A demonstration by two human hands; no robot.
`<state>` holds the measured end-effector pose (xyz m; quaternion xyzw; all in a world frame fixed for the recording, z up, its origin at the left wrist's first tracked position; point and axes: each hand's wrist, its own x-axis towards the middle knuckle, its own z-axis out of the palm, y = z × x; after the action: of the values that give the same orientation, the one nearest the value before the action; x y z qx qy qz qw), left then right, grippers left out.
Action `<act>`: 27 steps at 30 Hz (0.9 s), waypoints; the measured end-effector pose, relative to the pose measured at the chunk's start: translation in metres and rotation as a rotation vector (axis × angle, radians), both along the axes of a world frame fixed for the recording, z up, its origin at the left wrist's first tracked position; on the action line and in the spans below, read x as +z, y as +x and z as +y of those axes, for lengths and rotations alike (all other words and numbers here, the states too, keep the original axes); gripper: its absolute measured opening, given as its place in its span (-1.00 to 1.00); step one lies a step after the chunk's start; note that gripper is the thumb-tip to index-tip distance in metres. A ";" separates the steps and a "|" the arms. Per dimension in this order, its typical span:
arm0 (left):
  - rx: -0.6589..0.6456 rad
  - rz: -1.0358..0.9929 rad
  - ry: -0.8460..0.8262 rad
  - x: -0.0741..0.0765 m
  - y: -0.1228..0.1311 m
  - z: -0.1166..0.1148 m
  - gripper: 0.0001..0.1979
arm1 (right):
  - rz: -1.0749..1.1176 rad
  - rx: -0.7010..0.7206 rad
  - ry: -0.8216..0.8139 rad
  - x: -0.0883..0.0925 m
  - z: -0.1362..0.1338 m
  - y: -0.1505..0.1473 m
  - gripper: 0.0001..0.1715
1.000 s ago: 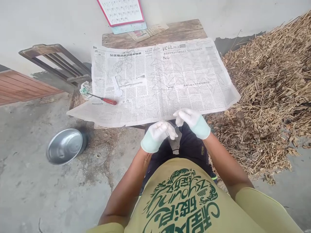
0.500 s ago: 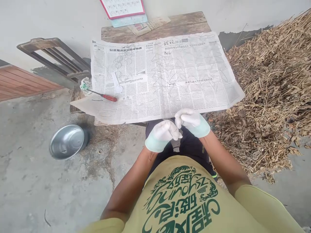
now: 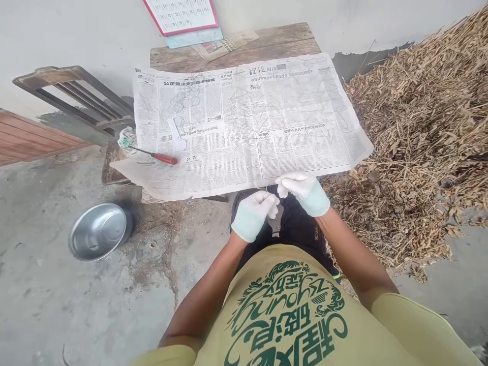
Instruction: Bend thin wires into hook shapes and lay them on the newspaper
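Both hands wear white gloves with pale green cuffs and meet just off the table's near edge, above my lap. My left hand (image 3: 259, 207) is closed in a pinch on what looks like a thin wire, mostly hidden by the fingers. My right hand (image 3: 295, 187) is pinched at the same wire, its fingertips close to the left ones. On the newspaper (image 3: 213, 175) lie several zigzag bent wires (image 3: 282, 109) at the right and curled wire loops (image 3: 185, 99) at the left. A white plastic spoon-shaped piece (image 3: 177, 136) and a red-handled screwdriver (image 3: 164, 158) lie left.
The newspaper covers a wooden table (image 3: 274, 43) against the wall, under a calendar (image 3: 183, 15). A wooden chair (image 3: 76, 91) with a crumpled bag (image 3: 127, 140) stands left. A metal basin (image 3: 99, 231) sits on the floor. Dried plant stalks (image 3: 412, 137) are heaped at right.
The view has shifted slightly, so the table and basin appear a little further left and lower. My left hand has turned slightly, its fingers more closed; both hands stay close together.
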<state>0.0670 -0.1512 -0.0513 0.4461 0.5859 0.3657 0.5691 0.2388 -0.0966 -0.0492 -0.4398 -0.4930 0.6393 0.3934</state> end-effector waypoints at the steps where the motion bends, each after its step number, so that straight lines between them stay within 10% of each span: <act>1: -0.017 0.026 -0.018 -0.002 0.001 0.001 -0.77 | -0.045 -0.008 0.023 0.002 -0.001 0.000 -0.81; 13: 0.110 0.182 -0.092 -0.009 0.006 -0.001 -0.77 | -0.675 -0.003 0.387 -0.008 -0.018 -0.006 -0.48; 27: 0.021 0.483 -0.038 -0.006 0.004 0.008 -0.70 | -0.832 -0.088 0.517 -0.019 -0.019 -0.014 -0.50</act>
<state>0.0709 -0.1436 -0.0573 0.5036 0.7166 0.2431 0.4168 0.2249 -0.1161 -0.0678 -0.5661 -0.7321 0.2487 0.2858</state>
